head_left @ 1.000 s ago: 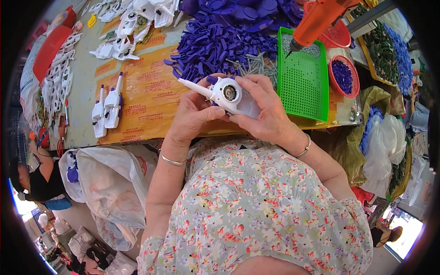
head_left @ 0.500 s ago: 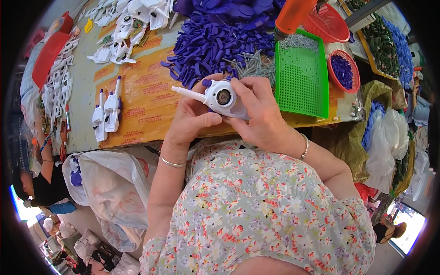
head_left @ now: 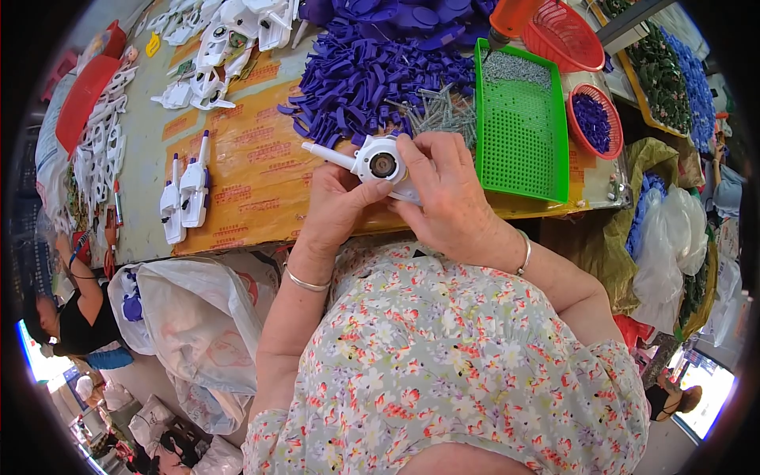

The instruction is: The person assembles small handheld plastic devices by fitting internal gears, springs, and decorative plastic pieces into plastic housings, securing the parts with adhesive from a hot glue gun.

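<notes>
Between my two hands is a white toy walkie-talkie [head_left: 383, 165], its round dark speaker facing up and its antenna pointing left. My left hand [head_left: 339, 204] is closed around the antenna side, thumb laid over the body below the speaker. On the other side my right hand [head_left: 450, 194] grips the casing with fingers and thumb, covering its right end. Just beyond lie a heap of purple plastic pieces [head_left: 348, 75] and a small pile of long screws or pins [head_left: 447, 111]. Two more walkie-talkies [head_left: 194, 190] rest together on the table to the left.
A green perforated tray [head_left: 522, 150] holds small metal bits at its far end. Above its corner hangs an orange power screwdriver [head_left: 513, 20]. Red baskets [head_left: 595, 119] stand to the right. White casings [head_left: 214, 55] cover the far left; a plastic bag [head_left: 198, 317] hangs below the table edge.
My left hand has shifted slightly right and its thumb has moved up toward the speaker. The walkie-talkie has turned a little, and the hanging orange screwdriver has swung away slightly.
</notes>
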A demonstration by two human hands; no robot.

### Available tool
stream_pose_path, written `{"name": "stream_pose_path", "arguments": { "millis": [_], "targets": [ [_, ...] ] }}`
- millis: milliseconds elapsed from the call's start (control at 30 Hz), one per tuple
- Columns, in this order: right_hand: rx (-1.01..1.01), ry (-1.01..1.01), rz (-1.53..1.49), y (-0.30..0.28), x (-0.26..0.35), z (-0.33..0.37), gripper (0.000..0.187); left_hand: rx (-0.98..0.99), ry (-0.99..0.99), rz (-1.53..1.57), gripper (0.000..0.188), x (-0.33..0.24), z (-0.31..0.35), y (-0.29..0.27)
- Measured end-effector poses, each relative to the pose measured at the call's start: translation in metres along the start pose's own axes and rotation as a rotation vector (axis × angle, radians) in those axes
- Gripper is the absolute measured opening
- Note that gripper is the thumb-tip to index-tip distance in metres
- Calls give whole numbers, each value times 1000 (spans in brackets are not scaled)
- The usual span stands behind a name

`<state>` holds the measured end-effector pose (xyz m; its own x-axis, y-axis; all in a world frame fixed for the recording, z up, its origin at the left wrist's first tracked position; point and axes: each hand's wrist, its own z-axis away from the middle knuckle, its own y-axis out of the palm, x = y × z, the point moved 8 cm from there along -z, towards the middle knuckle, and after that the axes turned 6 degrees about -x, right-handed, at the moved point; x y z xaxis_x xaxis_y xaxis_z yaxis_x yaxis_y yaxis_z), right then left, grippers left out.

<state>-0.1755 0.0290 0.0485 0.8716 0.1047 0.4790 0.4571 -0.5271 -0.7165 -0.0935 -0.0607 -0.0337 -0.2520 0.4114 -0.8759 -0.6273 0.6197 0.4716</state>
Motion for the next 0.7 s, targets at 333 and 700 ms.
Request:
{"name": "stream_pose_path", "arguments": {
  "millis": [333, 700],
  "targets": [
    [-11, 27, -49, 0, -6, -1, 62, -44, -101, 41, 24, 11, 3, -2],
    [-90, 84, -172, 3, -21, 4, 62, -27, -30, 6, 37, 14, 3, -4]
  ]
}}
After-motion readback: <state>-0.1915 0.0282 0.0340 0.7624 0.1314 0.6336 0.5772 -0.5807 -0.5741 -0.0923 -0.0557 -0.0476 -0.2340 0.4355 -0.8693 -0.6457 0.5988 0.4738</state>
